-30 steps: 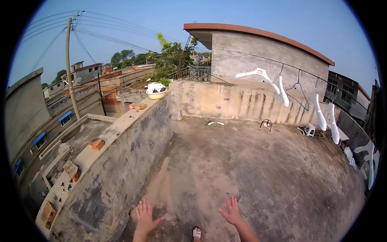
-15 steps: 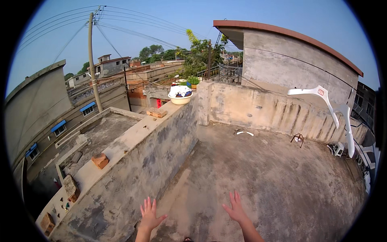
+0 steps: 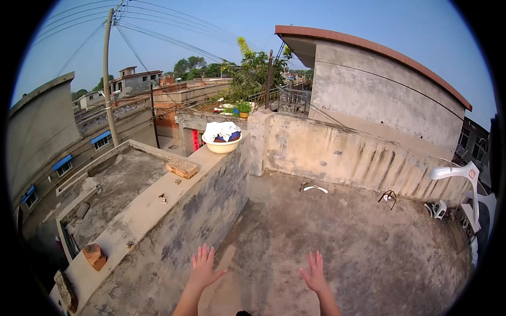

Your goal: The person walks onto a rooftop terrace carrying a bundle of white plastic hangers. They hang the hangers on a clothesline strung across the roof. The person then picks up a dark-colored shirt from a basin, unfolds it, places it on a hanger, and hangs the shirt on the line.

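Observation:
Both my hands are held out in front of me over the concrete roof floor (image 3: pixel 337 226), fingers stretched and palms down. My left hand (image 3: pixel 203 267) is near the low wall and holds nothing. My right hand (image 3: pixel 314 271), also without anything in it, is farther right over the floor. Ahead, on top of the wall, stands a cream basin (image 3: pixel 222 147) heaped with white and dark cloth (image 3: pixel 222 130). At the right a white clothes hanger (image 3: pixel 454 172) hangs in the air. Another white hanger (image 3: pixel 316 188) and a dark one (image 3: pixel 388 197) lie on the floor by the back wall.
Bricks rest along the wall top (image 3: pixel 139 210): a long one (image 3: pixel 182 168), a broken red one (image 3: pixel 95 256) and a grey piece (image 3: pixel 65 289). The wall drops to a lower roof (image 3: pixel 124 181) on the left. A stained back wall (image 3: pixel 337 147) closes the far side.
I have moved forward along the wall, so the basin and bricks look nearer. The hanging hanger has shifted right and down in view. Both hands have stayed empty and spread.

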A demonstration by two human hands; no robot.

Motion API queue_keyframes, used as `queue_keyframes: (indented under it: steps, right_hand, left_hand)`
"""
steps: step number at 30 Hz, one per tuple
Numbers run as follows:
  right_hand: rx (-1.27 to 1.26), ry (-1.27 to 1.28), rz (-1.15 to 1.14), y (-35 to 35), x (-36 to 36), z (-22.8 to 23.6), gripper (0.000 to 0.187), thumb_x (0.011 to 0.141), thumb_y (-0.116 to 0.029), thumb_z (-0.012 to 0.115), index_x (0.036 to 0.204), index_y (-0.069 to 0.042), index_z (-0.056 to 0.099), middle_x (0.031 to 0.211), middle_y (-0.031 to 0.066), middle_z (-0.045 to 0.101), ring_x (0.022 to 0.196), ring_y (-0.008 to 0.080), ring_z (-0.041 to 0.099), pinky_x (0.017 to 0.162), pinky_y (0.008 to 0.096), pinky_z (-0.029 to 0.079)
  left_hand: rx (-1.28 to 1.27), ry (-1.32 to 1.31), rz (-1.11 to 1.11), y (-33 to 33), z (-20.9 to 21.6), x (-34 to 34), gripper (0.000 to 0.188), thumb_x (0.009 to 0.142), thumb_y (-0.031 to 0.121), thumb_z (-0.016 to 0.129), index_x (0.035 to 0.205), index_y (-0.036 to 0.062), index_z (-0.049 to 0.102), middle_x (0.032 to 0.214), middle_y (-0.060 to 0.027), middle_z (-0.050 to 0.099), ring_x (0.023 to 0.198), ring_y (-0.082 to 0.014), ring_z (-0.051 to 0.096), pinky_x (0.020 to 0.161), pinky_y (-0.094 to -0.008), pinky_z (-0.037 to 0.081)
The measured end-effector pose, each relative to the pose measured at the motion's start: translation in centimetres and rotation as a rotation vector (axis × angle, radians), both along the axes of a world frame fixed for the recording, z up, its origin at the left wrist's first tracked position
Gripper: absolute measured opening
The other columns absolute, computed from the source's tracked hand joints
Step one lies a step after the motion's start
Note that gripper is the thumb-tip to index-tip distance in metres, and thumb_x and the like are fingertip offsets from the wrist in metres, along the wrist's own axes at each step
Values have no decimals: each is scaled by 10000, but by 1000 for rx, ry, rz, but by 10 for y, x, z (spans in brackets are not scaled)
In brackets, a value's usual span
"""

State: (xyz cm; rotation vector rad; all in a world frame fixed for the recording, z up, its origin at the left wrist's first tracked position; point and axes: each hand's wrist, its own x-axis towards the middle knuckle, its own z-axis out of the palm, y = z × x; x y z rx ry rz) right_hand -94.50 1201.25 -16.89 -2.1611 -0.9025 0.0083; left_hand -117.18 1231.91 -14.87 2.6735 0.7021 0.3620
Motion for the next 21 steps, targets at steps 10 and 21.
queue_keyframes:
  steps: [10, 21]
  right_hand:
    - [-33, 32, -37, 111, 177, -66, 722, 803, -400, 598, 1353, -50, 288, 1399, 295, 145, 1295, 450, 142, 1037, 486, 187]
    - [53, 191, 245, 299, 390, -3, 695, 825, -401, 567, 1344, -26, 297, 1393, 276, 198, 1306, 402, 171, 1047, 442, 194]
  left_hand:
    - [6, 16, -21, 118, -22, 181, 960, 710, 589, 594, 1378, 27, 195, 1445, -230, 48, 1341, -380, 48, 1054, -518, 74]
    - [59, -67, 135, 226, 32, 341, 929, 707, 494, 658, 1379, 43, 202, 1439, -233, 80, 1333, -377, 106, 1051, -506, 120]
